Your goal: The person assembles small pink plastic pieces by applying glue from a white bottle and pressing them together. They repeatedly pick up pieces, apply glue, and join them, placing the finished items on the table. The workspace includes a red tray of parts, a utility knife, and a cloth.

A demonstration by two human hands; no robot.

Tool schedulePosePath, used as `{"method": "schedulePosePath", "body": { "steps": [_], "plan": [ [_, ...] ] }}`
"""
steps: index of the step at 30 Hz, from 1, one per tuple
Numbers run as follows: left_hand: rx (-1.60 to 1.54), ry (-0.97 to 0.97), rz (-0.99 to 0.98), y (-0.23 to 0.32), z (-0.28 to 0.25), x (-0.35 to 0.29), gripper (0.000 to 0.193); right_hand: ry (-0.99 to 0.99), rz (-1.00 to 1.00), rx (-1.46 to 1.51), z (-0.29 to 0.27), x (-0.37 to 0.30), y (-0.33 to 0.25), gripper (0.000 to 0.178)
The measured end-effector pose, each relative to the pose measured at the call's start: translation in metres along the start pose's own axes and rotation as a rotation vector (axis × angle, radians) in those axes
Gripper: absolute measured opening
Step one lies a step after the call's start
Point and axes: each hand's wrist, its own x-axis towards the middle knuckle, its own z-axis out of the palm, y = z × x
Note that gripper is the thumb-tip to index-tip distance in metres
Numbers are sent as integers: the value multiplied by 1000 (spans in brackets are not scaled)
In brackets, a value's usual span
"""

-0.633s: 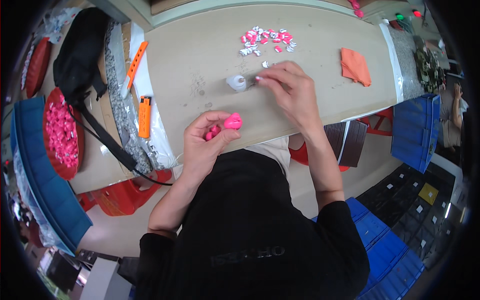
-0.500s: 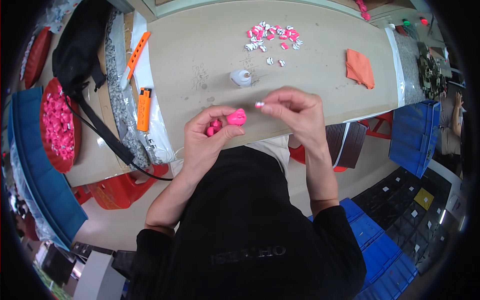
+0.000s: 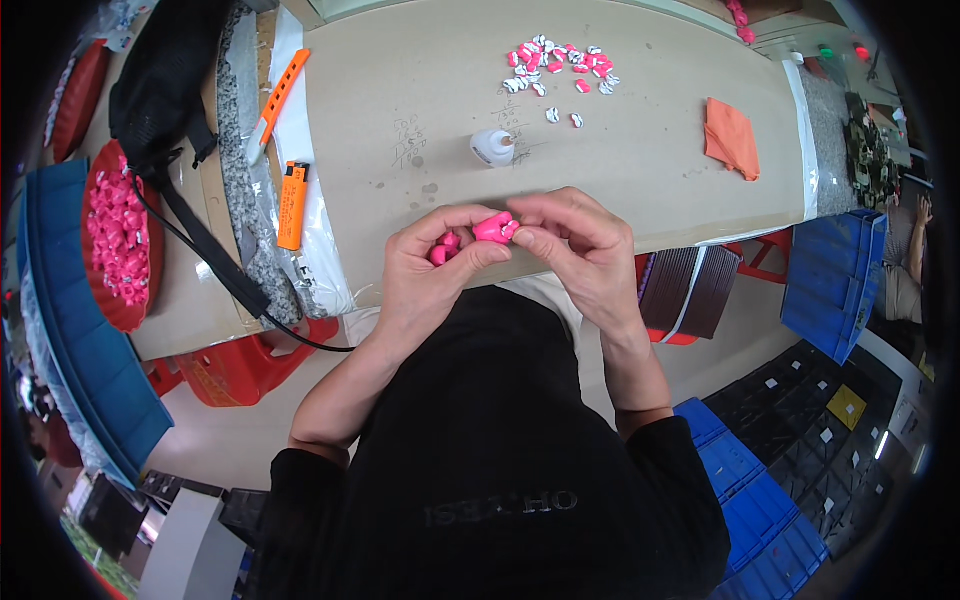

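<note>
My left hand [image 3: 425, 265] is closed, pinching a small glossy pink plastic piece [image 3: 489, 229] between thumb and fingertips. More pink pieces [image 3: 441, 251] sit in the curl of its fingers. My right hand [image 3: 588, 250] meets it from the right, thumb and finger pressing a tiny white-and-pink part [image 3: 511, 229] against the end of the pink piece. Fingers partly hide that tiny part. Beyond my hands a white squeeze bottle [image 3: 492, 148] with a narrow tip leans on the table. Farther back lies a scattered pile of small pink and white parts [image 3: 584, 62].
To the left are an orange lighter [image 3: 291, 206], an orange utility knife [image 3: 281, 95] and a black bag [image 3: 165, 75] with a strap. A red tray [image 3: 150, 270] of pink pieces stands at the far left. An orange cloth [image 3: 731, 138] lies on the right of the tabletop [image 3: 380, 90].
My right hand has moved left, bringing the tiny white-and-pink part from a gap away into contact with the pink piece. My left hand has shifted slightly right.
</note>
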Motion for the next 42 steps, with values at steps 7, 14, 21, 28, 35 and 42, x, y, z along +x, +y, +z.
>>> {"method": "schedulePosePath", "body": {
  "steps": [7, 14, 21, 28, 35, 42],
  "plan": [
    [-37, 8, -79, 7, 2, 1, 25, 93, -162, -196, -4, -4, 4, 16],
    [71, -42, 177, 0, 3, 5, 25, 65, -189, -280, -7, -2, 1, 17],
    [-50, -34, -174, 9, -3, -1, 25, 63, -366, -503, -2, -4, 1, 21],
    [58, -106, 31, 15, 2, 2, 24, 118, -67, -180, -4, -12, 4, 13],
    [120, -147, 115, 10, 5, 4, 24, -13, 254, 282, -14, -6, 6, 12],
    [186, -144, 202, 0, 7, 2, 26, -29, 186, 238, -11, -12, 14, 8]
  ]
}}
